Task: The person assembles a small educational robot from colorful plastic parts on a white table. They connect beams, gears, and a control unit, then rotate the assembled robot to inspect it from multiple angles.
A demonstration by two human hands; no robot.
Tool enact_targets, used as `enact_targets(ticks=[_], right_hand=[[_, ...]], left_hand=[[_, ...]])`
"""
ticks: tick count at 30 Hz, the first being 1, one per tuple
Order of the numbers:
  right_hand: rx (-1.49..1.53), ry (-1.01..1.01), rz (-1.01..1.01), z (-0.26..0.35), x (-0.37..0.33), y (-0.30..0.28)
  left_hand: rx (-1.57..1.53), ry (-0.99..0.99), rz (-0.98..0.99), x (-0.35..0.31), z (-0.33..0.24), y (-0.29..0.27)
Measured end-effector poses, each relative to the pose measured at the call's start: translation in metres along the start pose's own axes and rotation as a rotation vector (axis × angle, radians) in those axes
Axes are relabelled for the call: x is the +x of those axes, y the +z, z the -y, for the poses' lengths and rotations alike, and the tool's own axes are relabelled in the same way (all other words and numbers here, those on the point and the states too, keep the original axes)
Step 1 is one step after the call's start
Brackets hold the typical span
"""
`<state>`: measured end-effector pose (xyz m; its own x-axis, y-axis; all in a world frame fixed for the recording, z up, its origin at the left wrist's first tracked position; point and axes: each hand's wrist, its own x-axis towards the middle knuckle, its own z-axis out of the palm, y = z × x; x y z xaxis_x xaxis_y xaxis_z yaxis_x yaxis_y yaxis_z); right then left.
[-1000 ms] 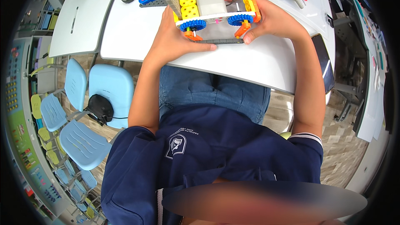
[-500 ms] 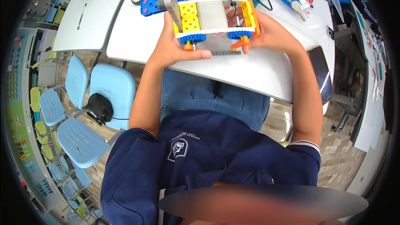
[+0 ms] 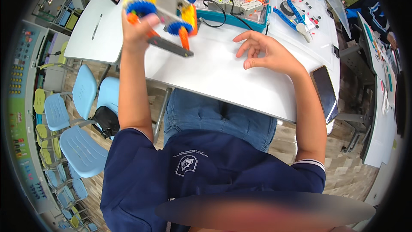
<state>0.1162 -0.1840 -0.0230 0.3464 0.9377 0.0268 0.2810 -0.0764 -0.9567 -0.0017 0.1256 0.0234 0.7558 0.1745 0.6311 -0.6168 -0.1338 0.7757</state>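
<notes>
My left hand is wrapped round one end of a toy building-block model, raised over the left part of the table. The model has yellow blocks, blue gears, orange pieces and a grey body, and a dark grey bar sticks out from its near side. Part of it is cut off by the picture's top edge. My right hand hovers over the white table, apart from the model, its fingers loosely curled and apart with nothing in them.
A teal-edged kit box with grey modules, cables and colourful parts stands at the back. Right of it lie a blue tool-like piece and scattered small parts. A dark phone rests near the right edge. Blue chairs stand at left.
My right hand has let go of the model and is now empty over the table. My left hand has carried the model up and to the left, tilting it.
</notes>
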Motion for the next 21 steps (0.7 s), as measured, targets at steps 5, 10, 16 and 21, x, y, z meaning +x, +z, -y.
enact_targets(ticks=[5,10,16,21], right_hand=[[0.001,0.057,-0.026,-0.004,0.002,0.001],[0.004,0.064,-0.024,-0.009,0.004,0.0],[-0.006,0.121,-0.011,-0.007,0.004,0.0],[0.007,0.146,-0.017,-0.006,0.004,-0.001]], left_hand=[[-0.256,0.053,-0.239,0.06,-0.001,-0.033],[-0.396,0.094,-0.434,0.114,0.037,-0.074],[-0.572,-0.05,-0.566,0.134,0.094,-0.099],[-0.557,-0.138,-0.708,0.13,0.132,-0.091]])
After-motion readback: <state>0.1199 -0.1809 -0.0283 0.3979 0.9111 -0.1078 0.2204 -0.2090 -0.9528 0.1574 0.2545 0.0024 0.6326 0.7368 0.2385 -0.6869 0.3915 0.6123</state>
